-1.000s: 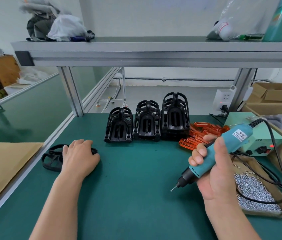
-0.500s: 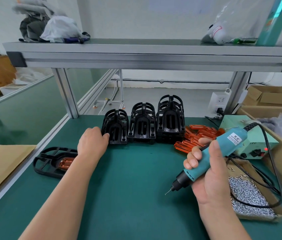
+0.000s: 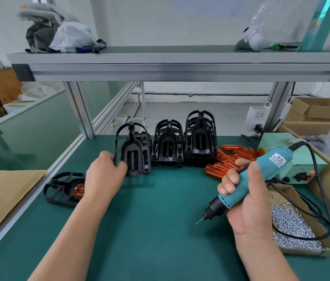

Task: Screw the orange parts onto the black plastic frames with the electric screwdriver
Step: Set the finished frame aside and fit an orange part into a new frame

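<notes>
Green bench [image 3: 160, 230]: at 12 o'clock the left hand [image 3: 103, 177] grips the leftmost black frame [image 3: 133, 157]; the right hand [image 3: 249, 209] clasps the electric screwdriver [image 3: 271, 165]. Fetching a frame, I judge; next needs an orange part [image 3: 239, 153] from 1 o'clock.

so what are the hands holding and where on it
The left hand grips a black plastic frame by its left edge; the right hand holds the teal electric screwdriver around its barrel.

Matt black plastic frames [image 3: 199, 138], glossy translucent orange parts [image 3: 235, 157], shiny metal screws [image 3: 289, 226], matt green mat [image 3: 156, 230].
</notes>
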A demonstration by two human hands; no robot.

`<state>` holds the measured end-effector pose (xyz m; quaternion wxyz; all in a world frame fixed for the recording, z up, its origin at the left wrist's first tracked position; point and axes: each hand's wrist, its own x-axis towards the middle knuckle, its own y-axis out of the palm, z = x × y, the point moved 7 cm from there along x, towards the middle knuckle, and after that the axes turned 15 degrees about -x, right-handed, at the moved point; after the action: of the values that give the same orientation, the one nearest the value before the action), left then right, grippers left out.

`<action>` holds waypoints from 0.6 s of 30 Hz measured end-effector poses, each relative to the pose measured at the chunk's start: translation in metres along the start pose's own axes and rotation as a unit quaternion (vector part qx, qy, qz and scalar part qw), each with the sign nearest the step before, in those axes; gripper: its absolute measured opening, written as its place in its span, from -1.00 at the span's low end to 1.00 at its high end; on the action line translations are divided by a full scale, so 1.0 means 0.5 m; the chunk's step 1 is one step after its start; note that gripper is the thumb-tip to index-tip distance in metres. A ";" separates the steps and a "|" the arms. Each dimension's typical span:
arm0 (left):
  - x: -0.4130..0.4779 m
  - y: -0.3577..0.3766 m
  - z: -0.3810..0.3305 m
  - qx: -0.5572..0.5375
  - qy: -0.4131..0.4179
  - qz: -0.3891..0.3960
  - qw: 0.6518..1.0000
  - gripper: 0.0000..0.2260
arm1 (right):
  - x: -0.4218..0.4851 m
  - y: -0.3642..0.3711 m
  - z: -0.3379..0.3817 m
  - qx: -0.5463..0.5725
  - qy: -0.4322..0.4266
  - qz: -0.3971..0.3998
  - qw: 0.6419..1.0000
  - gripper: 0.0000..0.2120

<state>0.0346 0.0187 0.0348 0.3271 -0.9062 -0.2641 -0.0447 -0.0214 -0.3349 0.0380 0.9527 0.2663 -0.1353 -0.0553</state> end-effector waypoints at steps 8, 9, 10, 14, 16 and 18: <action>-0.198 0.038 -0.030 -0.136 -0.046 0.245 0.959 -0.09 | 0.006 -0.019 0.007 0.006 -0.009 -0.014 1.000 -0.75; -0.216 0.045 -0.035 -0.147 -0.052 0.268 0.951 -0.09 | 0.007 -0.022 0.006 0.007 -0.009 -0.015 1.000 -0.75; -0.230 0.052 -0.039 -0.152 -0.056 0.286 0.944 -0.11 | 0.008 -0.023 0.006 0.007 -0.009 -0.015 1.000 -0.75; -0.264 0.078 -0.037 -0.142 -0.079 0.335 0.928 -0.32 | 0.010 -0.022 0.010 0.003 -0.014 -0.005 1.000 -0.66; -0.270 0.084 -0.034 -0.144 -0.089 0.343 0.924 -0.41 | 0.012 -0.024 0.010 0.004 -0.016 -0.007 1.000 -0.67; -0.271 0.085 -0.031 -0.140 -0.095 0.345 0.923 -0.46 | 0.014 -0.029 0.010 0.008 -0.016 -0.015 1.000 -0.73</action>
<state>-0.0586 -0.0795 -0.0117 0.1651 -0.9779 0.0439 0.1205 -0.0168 -0.3510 0.0358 0.9473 0.2749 -0.1473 -0.0729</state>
